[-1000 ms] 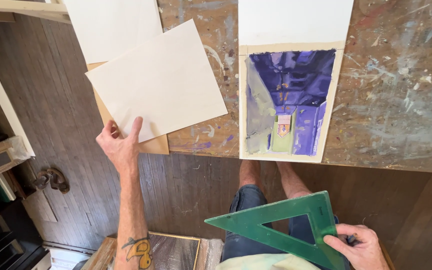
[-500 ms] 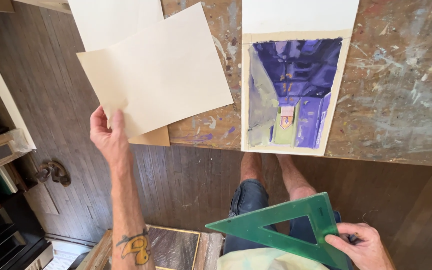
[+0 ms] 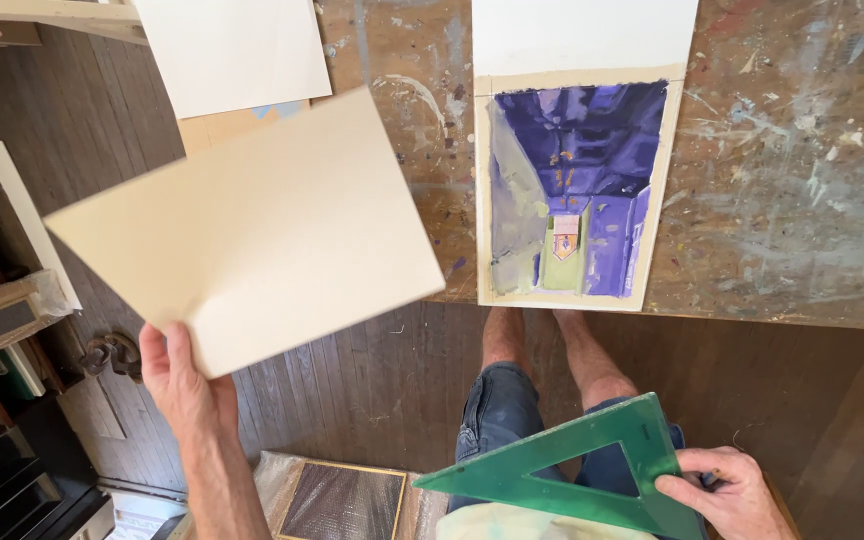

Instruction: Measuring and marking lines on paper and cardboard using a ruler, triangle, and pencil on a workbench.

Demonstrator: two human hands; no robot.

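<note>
Left hand [image 3: 184, 385] is up off the counter [image 3: 782, 180], thumb and fingers closed on the near edge of a cream sheet of card [image 3: 252, 225]. The card sits above and ahead of that hand, tilted, one corner pointing left, its far part overlapping the counter's edge. Right hand [image 3: 727, 490] is low at the bottom right, fingers wrapped round the corner of a green plastic triangle ruler [image 3: 572, 470], which stretches leftward from the hand over the person's knees. Card and ruler are well apart. On the counter, just right of the card, lies a purple and green painting [image 3: 572, 190] on a pale board. A white sheet [image 3: 232, 50] lies further back, behind the held card. A small framed picture [image 3: 342, 500] rests on the floor below.
</note>
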